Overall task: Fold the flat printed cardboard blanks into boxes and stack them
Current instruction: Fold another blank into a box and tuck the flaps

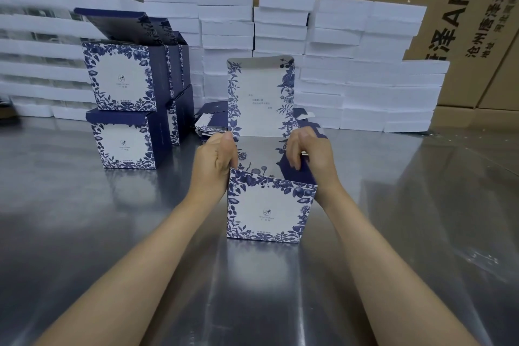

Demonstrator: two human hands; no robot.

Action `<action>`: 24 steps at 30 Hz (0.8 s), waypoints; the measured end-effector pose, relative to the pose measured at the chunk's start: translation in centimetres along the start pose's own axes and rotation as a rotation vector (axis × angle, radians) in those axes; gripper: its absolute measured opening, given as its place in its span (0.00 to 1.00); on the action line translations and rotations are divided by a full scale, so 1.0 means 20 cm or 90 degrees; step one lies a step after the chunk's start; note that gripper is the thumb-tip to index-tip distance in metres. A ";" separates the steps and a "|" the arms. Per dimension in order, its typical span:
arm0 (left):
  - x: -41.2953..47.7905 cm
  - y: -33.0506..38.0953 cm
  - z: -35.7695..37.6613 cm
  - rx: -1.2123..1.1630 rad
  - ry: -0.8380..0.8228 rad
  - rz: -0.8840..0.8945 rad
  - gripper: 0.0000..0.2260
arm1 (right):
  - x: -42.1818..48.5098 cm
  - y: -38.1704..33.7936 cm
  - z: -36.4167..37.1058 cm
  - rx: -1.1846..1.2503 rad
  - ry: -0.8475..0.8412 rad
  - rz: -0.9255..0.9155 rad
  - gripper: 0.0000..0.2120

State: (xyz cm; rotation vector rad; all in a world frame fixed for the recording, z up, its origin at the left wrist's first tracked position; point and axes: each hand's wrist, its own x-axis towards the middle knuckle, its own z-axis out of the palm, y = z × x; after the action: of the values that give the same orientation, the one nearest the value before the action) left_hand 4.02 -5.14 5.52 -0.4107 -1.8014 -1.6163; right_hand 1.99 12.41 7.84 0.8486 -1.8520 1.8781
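A half-formed blue-and-white floral box (266, 209) stands on the steel table (84, 233) in front of me, its lid panel upright behind it. My left hand (214, 161) grips the box's left wall near the top. My right hand (307, 156) pinches the dark blue right side flap. Folded boxes (123, 109) are stacked two high at the left, with more behind them. A low pile of flat blanks (210, 123) lies behind the box.
Rows of white foam slabs (351, 64) are piled along the back of the table. Brown shipping cartons (463, 22) rise behind them. More white slabs fill the far left.
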 end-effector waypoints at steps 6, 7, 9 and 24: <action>-0.03 0.01 0.01 -0.042 -0.044 0.027 0.22 | -0.01 0.04 0.00 0.067 0.147 0.100 0.27; -0.03 0.02 0.02 -0.042 -0.056 0.034 0.21 | 0.00 0.05 -0.01 0.068 0.166 0.121 0.27; -0.05 0.03 0.03 -0.032 -0.065 0.042 0.22 | 0.01 0.06 -0.02 0.059 0.184 0.142 0.27; -0.04 0.03 0.02 0.005 -0.080 0.056 0.29 | 0.01 0.05 0.00 0.089 0.125 0.061 0.31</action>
State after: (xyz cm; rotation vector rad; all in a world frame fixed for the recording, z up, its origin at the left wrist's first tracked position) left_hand 4.82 -4.51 5.45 -0.5917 -1.8543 -1.5518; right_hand 1.26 12.39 7.26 0.6013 -1.6864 2.0880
